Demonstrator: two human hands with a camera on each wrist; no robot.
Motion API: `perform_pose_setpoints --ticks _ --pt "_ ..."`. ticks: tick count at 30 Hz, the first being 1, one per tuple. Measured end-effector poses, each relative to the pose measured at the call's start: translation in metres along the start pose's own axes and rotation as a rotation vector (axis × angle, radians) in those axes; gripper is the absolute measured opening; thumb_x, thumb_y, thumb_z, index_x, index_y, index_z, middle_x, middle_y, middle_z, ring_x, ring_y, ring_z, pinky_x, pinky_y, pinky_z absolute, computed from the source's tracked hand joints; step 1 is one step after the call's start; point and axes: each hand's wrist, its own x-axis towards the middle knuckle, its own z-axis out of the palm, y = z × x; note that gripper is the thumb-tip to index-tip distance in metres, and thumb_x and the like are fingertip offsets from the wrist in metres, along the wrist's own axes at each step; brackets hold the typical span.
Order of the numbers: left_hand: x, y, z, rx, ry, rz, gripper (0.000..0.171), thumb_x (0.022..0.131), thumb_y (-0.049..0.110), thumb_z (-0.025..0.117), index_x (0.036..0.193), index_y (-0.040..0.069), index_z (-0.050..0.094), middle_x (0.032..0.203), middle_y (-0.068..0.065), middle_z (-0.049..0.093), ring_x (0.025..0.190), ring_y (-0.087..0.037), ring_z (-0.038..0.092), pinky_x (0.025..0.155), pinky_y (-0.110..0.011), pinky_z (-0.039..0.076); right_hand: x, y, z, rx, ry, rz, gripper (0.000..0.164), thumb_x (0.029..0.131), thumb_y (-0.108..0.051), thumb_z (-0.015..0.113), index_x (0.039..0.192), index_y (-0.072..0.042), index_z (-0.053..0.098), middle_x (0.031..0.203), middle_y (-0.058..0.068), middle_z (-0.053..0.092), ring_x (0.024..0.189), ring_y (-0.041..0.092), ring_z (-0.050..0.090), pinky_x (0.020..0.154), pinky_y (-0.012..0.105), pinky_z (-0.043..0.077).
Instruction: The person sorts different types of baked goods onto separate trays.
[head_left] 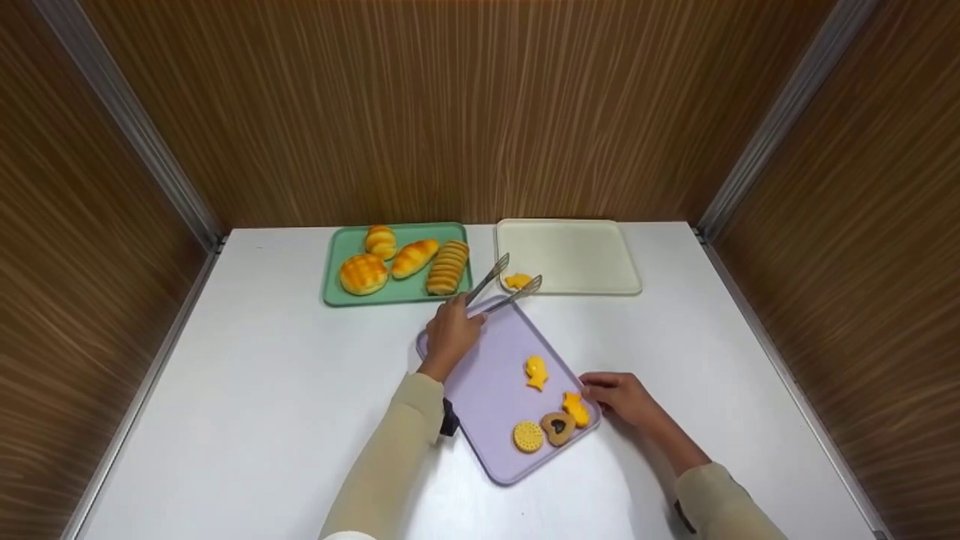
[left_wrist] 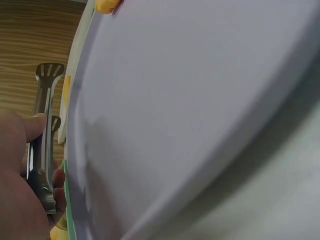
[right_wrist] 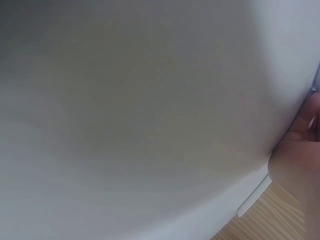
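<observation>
Beyond the fingers of the left hand [head_left: 452, 336], which grip tongs [left_wrist: 44, 102] with parted tips, one yellow fish [head_left: 517, 281] lies on the cream tray [head_left: 577, 255], apparently the last remaining; near the fingers of the right hand [head_left: 628, 399], holding the lilac tray [head_left: 487, 390] by its rim, four pieces [head_left: 551, 435] seem already transferred

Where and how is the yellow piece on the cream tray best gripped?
Grip the yellow piece across its middle, from above, probably using the tongs in the left hand: their spread tips appear to flank it, and the near rim of the cream tray could hinder a low approach.
</observation>
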Motion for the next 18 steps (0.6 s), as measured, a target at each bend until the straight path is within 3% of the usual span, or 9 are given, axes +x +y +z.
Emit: perform_pose_setpoints --ticks 12,18 --pt "-0.026 -0.001 -0.022 0.046 0.003 0.052 0.052 0.088 0.041 0.066 0.130 0.013 0.054 0.113 -0.004 0.061 0.106 -0.024 0.057 0.083 -0.047 0.044 0.000 0.000 0.002 0.006 0.010 0.011 0.034 0.089 -0.025 0.067 0.119 -0.009 0.068 0.100 0.007 0.068 0.074 0.016 0.057 0.065 0.024 0.047" --pt "-0.044 -0.001 -0.029 0.020 -0.014 0.086 0.051 0.088 0.040 0.066 0.129 0.012 0.055 0.114 -0.007 0.062 0.108 -0.025 0.057 0.090 -0.048 0.041 0.000 0.001 0.001 0.026 -0.004 -0.028 0.035 0.089 -0.021 0.067 0.119 -0.004 0.066 0.096 0.010 0.067 0.069 0.015 0.054 0.061 0.024 0.045"
